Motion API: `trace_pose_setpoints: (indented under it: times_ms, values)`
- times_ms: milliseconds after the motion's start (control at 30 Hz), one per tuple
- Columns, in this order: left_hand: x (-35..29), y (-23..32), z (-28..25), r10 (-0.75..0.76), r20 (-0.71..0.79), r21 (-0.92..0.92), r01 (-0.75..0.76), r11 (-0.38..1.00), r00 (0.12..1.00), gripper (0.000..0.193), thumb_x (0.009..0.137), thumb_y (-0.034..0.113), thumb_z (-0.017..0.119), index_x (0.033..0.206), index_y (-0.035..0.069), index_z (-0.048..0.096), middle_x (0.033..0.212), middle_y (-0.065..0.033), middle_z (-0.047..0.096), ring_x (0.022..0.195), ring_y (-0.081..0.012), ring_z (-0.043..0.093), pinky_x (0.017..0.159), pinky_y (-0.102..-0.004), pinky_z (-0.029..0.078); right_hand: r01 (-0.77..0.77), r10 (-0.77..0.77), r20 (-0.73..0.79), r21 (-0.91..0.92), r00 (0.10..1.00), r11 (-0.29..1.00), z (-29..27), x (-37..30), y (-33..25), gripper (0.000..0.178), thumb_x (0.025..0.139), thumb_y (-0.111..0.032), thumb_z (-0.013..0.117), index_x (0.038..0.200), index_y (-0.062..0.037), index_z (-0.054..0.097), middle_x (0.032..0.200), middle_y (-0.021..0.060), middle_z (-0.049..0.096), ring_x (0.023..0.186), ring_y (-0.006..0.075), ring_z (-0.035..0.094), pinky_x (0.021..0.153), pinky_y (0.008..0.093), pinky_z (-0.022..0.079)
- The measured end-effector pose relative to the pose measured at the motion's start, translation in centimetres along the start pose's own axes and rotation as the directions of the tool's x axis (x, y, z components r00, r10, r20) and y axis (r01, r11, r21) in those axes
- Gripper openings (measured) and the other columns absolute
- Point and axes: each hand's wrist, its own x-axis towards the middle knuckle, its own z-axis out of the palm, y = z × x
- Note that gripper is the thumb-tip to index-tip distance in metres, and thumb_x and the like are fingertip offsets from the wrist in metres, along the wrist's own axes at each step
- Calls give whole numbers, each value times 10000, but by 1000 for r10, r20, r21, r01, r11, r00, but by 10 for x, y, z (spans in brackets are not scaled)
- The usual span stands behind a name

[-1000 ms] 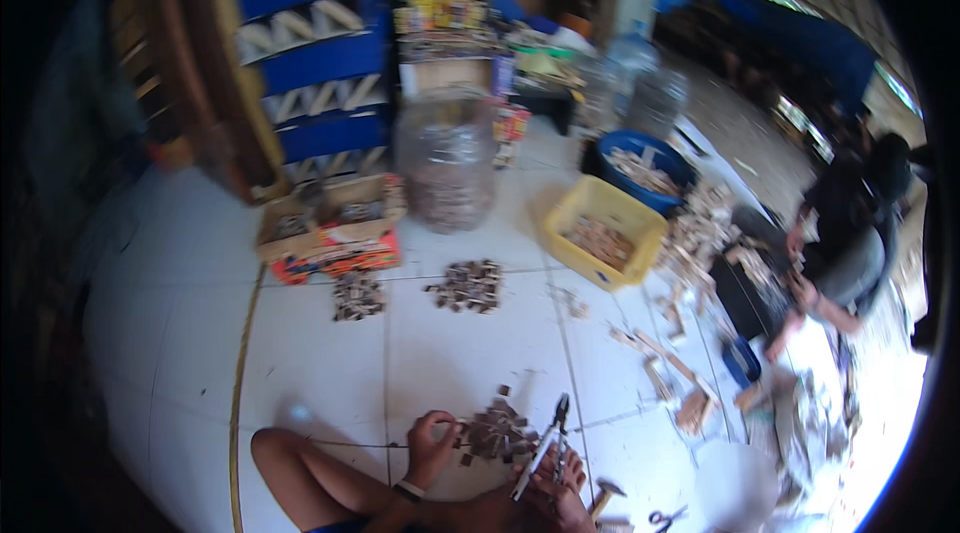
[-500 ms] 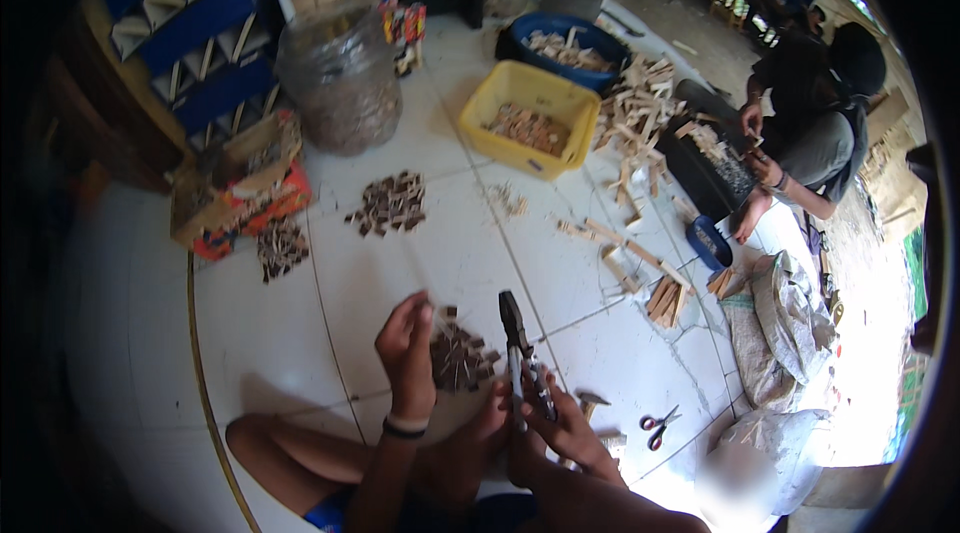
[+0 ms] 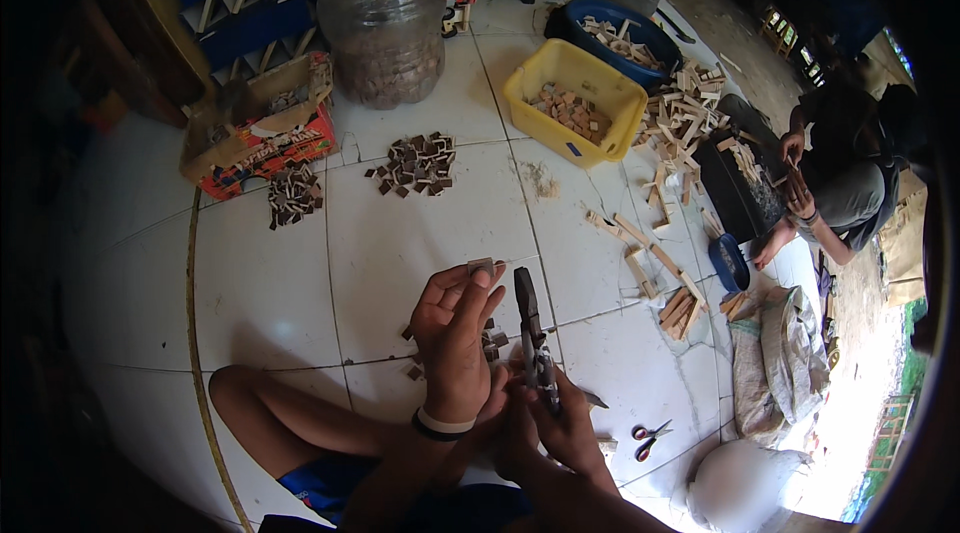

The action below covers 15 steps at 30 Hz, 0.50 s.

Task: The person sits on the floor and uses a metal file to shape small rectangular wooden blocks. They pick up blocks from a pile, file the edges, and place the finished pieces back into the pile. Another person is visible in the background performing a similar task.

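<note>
My left hand (image 3: pixel 450 333) is raised and pinches a small flat brown-grey square piece (image 3: pixel 481 266) between thumb and fingers. Just to its right, my right hand (image 3: pixel 568 428) grips a pair of pliers (image 3: pixel 528 308) by the handles, dark jaws pointing up and away from me. The jaws look closed and stand apart from the square piece. Beneath my left hand a pile of small brown pieces (image 3: pixel 492 341) lies on the tiles, mostly hidden by the hand. Two more heaps of such pieces, a middle heap (image 3: pixel 415 165) and a left heap (image 3: pixel 296 197), lie farther off.
Scissors (image 3: pixel 645 440) lie right of my hands. Beyond are a yellow tub (image 3: pixel 530 120), a blue basin (image 3: pixel 570 23), scattered wood strips (image 3: pixel 685 113), a clear plastic container (image 3: pixel 385 13) and a cardboard box (image 3: pixel 262 155). A co-worker (image 3: pixel 845 153) sits at the right near sacks (image 3: pixel 790 348).
My left hand has moved right and up, closer to the pliers, and the square piece now shows plainly in its fingers. The pliers stay in my right hand. The whole view has shifted.
</note>
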Motion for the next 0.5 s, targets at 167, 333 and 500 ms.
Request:
trace_pose_setpoints:
  times_ms: [167, 333, 500]
  values:
    - [-8, -6, 7, -107, -31, -41, 105, 994, 994, 213, 1040, 155, 711, 1180, 30, 609, 1193, -105, 697, 1215, -256, 693, 1009, -427, 582, 41, -42, -32, -37, 999, 998, 3, 0, 10, 396, 1031, -71, 596, 1414, 30, 588, 1362, 274, 648, 1367, 401, 568, 1191, 457, 372]
    - [-6, -8, 7, -69, 9, -93, 70, 993, 998, 201, 1036, 131, 703, 1169, 20, 600, 1163, -112, 696, 1132, -272, 724, 1000, -438, 604, 95, -94, -54, 17, 994, 995, 5, 2, 16, 359, 1036, -72, 597, 1378, 39, 615, 1341, 275, 651, 1357, 405, 572, 1195, 470, 366]
    - [-2, -8, 5, -25, 43, -88, 29, 996, 999, 194, 1023, 107, 711, 1149, 20, 591, 1149, -116, 699, 1110, -272, 730, 984, -433, 620, 144, -144, -25, -10, 989, 990, 4, 3, 17, 354, 1080, 3, 537, 1430, 46, 561, 1329, 154, 700, 1275, 221, 655, 1115, 375, 484]
